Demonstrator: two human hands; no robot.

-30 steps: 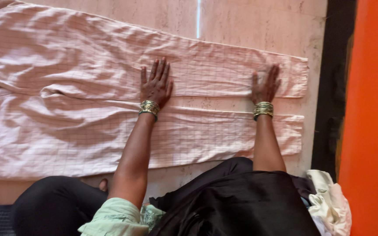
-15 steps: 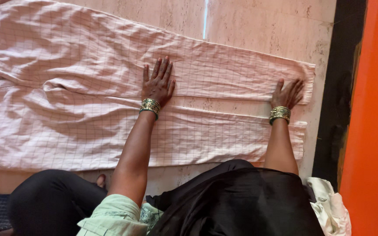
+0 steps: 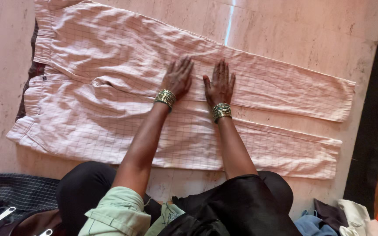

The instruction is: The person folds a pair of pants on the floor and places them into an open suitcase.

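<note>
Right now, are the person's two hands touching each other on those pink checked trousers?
Apart. The head view shows the left hand and right hand lying flat side by side on the pink checked trousers, with a strip of cloth visible between them.

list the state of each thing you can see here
pink checked trousers: spread flat on the floor, legs apart, creased
left hand: open, palm down on the far leg
right hand: open, palm down on the far leg
bangles: worn on both wrists
clothes pile: crumpled
</note>
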